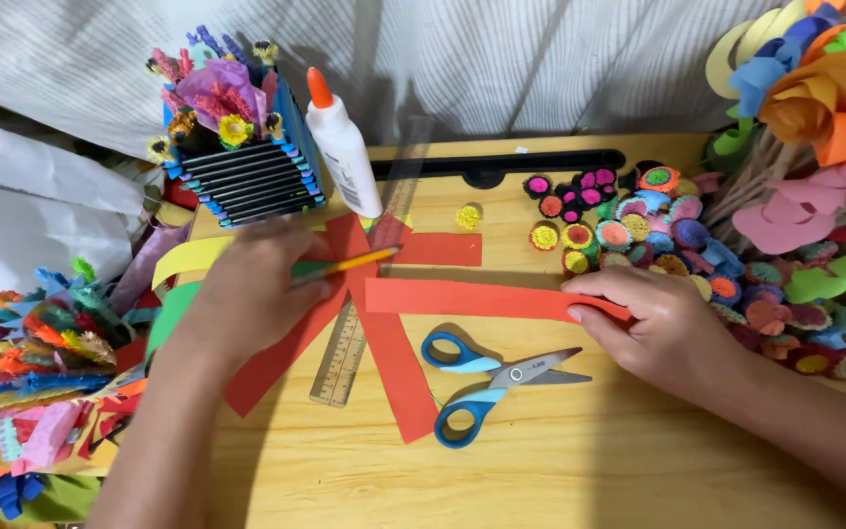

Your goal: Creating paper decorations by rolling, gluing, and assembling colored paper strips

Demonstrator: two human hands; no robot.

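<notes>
Near me on the wooden desk point(560, 470), my left hand point(247, 294) grips a pencil point(345, 264) while my right hand point(658, 318) lies flat, pinning the light, floppy red paper strip point(462, 299), best pinched at its ends, beyond blue scissors point(492, 377).

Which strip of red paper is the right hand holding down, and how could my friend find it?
Start at the wooden table and find the blue-handled scissors near its middle. Just above them a long red paper strip lies almost level, its right end pinned under the right hand. The other red strips slant and cross under the ruler; this one lies on its own.
</notes>
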